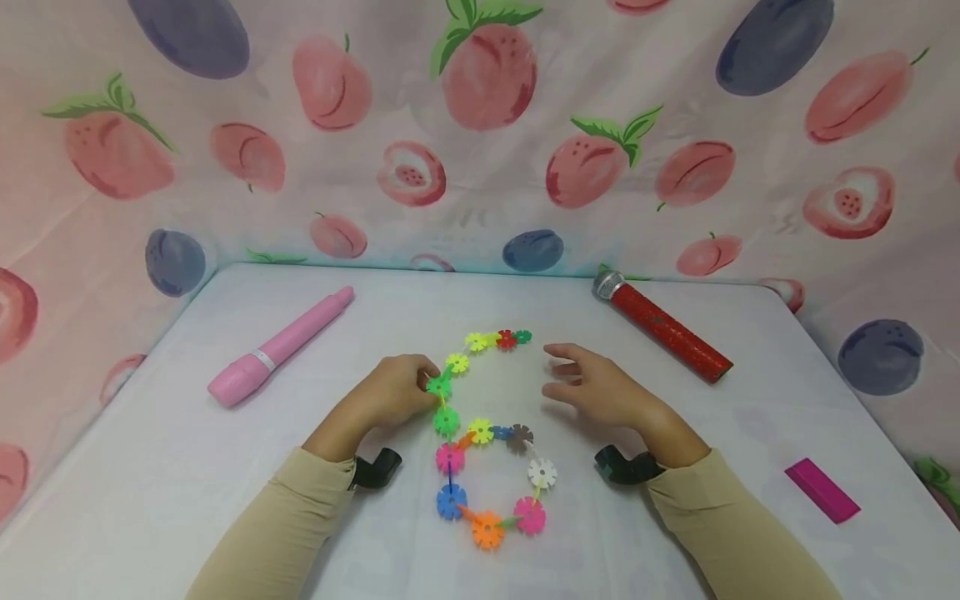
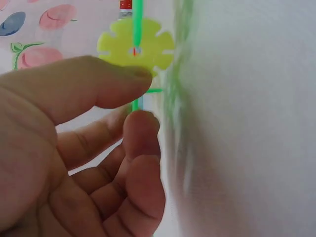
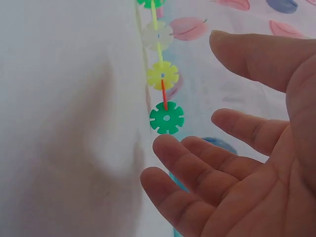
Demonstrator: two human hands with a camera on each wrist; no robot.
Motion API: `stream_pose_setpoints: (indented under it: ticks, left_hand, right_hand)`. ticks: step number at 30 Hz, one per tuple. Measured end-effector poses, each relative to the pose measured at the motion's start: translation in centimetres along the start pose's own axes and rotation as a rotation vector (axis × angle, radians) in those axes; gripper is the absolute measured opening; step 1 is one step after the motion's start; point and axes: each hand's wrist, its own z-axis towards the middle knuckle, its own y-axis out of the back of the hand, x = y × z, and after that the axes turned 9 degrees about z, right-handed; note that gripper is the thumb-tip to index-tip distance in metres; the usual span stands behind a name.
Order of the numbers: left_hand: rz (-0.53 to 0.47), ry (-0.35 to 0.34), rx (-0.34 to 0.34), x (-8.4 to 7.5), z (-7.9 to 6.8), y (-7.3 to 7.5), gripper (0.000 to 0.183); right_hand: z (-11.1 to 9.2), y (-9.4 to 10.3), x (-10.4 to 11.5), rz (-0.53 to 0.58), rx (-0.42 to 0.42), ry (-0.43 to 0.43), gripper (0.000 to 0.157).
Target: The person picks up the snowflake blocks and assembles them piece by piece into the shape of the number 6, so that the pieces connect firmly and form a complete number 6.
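Note:
A chain of interlocking plastic snowflake discs in many colours lies on the white table, curved like a figure 6. My left hand is at the chain's left side, thumb and index finger pinching a green disc. In the left wrist view a yellow disc stands just above the thumb. To the right of the chain's upper curve hovers my right hand, its fingers spread and holding nothing. The green end disc appears just beyond those fingertips in the right wrist view.
A pink microphone-shaped stick lies at the left of the table. Back right is a red microphone with a silver head. A magenta rectangular piece lies at the right, and a fruit-print cloth hangs behind the table.

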Motion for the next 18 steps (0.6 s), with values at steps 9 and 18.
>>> stream_pose_setpoints:
  ticks: [9,18]
  left_hand:
    - [-0.019,0.042,-0.038,0.16,0.33,-0.10,0.034]
    - [-0.024,0.014,0.002,0.35,-0.10,0.67,0.042]
  right_hand:
    - [-0.22,0.05,0.47,0.004,0.011,0.026,0.065]
    - [-0.41,0.14,0.83,-0.004,0.003,0.018,0.064]
